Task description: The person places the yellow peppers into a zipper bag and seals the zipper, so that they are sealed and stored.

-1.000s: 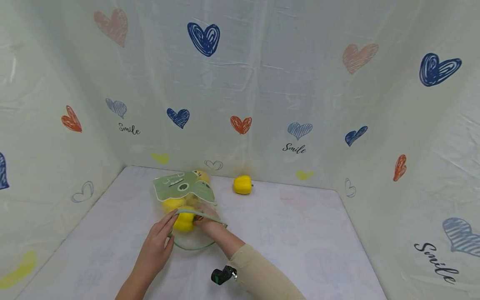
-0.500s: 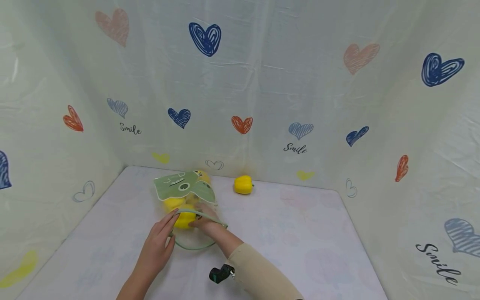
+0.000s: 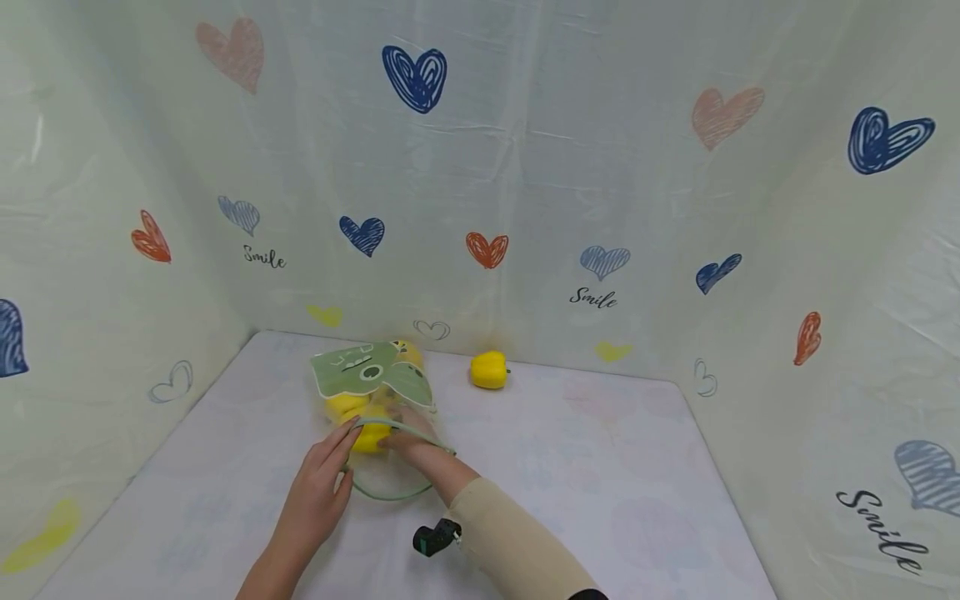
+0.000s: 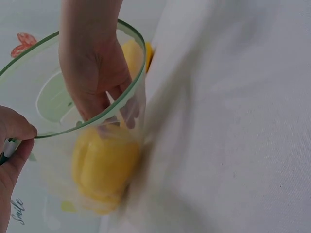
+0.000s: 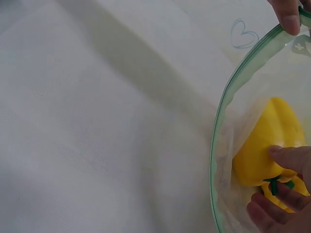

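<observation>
With fingers (image 5: pixel 292 196) of right hand (image 3: pixel 408 447) apart at stem end of bagged yellow pepper (image 5: pixel 260 150), nearer than left hand (image 3: pixel 318 483) pinching bag rim (image 5: pixel 214 145).

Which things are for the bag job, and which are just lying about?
For the job:
clear bag, held by the left hand
yellow peppers inside it
right hand, in the bag, touching one pepper

Just about:
loose pepper outside the bag, though it may belong too
printed hearts behind, only decoration
</observation>
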Action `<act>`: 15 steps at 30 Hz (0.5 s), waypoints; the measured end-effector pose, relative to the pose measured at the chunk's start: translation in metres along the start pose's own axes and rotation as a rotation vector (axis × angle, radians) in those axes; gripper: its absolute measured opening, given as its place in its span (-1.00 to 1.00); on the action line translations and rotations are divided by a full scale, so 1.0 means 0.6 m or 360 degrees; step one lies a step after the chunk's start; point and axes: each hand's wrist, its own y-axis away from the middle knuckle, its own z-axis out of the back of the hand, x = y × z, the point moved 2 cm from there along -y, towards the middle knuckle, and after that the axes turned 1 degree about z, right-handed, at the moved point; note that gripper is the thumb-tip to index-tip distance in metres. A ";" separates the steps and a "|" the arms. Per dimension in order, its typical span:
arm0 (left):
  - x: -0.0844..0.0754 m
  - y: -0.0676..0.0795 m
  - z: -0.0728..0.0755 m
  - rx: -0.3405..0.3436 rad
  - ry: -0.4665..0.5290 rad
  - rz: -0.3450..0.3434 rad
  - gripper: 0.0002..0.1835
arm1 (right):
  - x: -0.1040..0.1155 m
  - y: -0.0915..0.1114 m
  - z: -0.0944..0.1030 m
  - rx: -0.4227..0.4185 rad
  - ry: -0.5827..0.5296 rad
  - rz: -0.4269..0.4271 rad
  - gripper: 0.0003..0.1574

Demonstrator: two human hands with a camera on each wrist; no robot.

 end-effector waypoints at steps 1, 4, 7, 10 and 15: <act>0.000 0.000 -0.001 -0.0002 -0.0005 -0.0005 -0.15 | 0.000 -0.001 -0.001 -0.0003 0.0014 0.0008 -0.26; 0.001 0.000 -0.002 -0.0009 -0.0011 -0.0014 -0.14 | -0.001 -0.005 -0.005 -0.0006 0.0031 0.0025 -0.26; 0.000 0.000 -0.003 -0.0019 -0.0011 -0.0023 -0.12 | -0.002 -0.008 -0.007 -0.0010 0.0035 0.0044 -0.26; -0.001 -0.001 -0.005 -0.0022 0.0004 -0.0028 -0.12 | -0.003 -0.010 -0.006 -0.0009 0.0067 0.0068 -0.25; -0.004 -0.001 -0.005 -0.0013 0.0003 -0.0018 -0.12 | -0.006 -0.014 -0.005 -0.0016 0.0100 0.0085 -0.25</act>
